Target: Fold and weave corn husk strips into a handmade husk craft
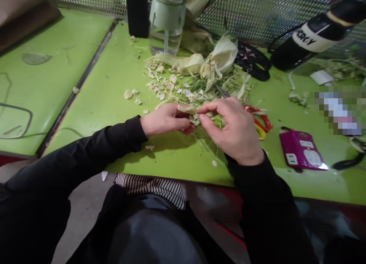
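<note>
Between my two hands, over the green table (171,157), is a small pale strip of corn husk (187,109). My left hand (168,120) grips it from the left, thumb against the curled fingers. From the right, my right hand (231,127) pinches its end between thumb and fingertips. Just beyond them spreads a heap of shredded husk (183,90), with larger dry corn husks (223,52) behind. Scissors with red and yellow handles (265,119) lie partly under my right hand, their blade pointing into the heap.
A pale green water bottle (167,24) stands at the back beside a black box-like object (137,12). A black bottle (317,35) leans at the back right. Right of the scissors lies a purple device (303,149). A perforated metal panel (257,12) borders the table.
</note>
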A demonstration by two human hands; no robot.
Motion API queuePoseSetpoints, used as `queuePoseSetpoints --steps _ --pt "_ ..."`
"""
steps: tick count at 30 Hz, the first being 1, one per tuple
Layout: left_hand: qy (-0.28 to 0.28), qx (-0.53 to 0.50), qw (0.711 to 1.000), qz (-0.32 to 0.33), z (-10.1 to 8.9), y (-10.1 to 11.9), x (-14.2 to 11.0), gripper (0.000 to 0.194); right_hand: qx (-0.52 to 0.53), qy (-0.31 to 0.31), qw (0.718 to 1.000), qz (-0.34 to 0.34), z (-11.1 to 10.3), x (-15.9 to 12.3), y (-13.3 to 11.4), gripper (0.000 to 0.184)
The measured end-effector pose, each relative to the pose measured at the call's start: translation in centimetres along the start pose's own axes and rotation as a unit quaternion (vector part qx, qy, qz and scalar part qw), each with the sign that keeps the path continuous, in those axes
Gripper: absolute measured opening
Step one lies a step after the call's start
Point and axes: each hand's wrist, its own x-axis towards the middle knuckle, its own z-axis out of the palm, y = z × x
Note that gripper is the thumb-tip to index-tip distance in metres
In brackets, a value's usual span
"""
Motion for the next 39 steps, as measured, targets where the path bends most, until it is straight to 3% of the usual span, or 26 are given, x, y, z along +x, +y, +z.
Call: queuePoseSetpoints --steps 4,11,17,23,30,39 --pt "-0.014 0.043 0.999 0.023 -0.4 -0.2 0.2 0.004 -0.035 -0.02 0.998 -0.047 -0.4 0.0 0.2 0.011" --pt "-0.011 0.055 0.998 0.012 -0.2 -0.1 0.1 0.01 -0.004 -0.095 0.994 -0.062 -0.9 0.4 0.6 0.01" --pt "-0.011 0.094 0.995 0.033 -0.3 -0.2 0.0 0.008 -0.05 -0.045 0.996 -0.065 -0.2 0.1 0.4 0.009" --pt "0.005 0.1 0.995 0.024 0.4 -0.4 -0.2 0.015 0.028 -0.061 0.997 -0.045 -0.8 0.1 0.4 0.012" --pt "-0.009 0.064 0.996 0.059 -0.3 -0.6 0.2 0.01 -0.033 -0.017 0.998 -0.046 -0.7 0.1 0.7 0.01" --pt "0.021 0.045 0.999 0.018 0.0 -0.3 0.0 0.011 -0.038 -0.023 0.996 -0.076 -0.6 0.0 1.1 0.008"
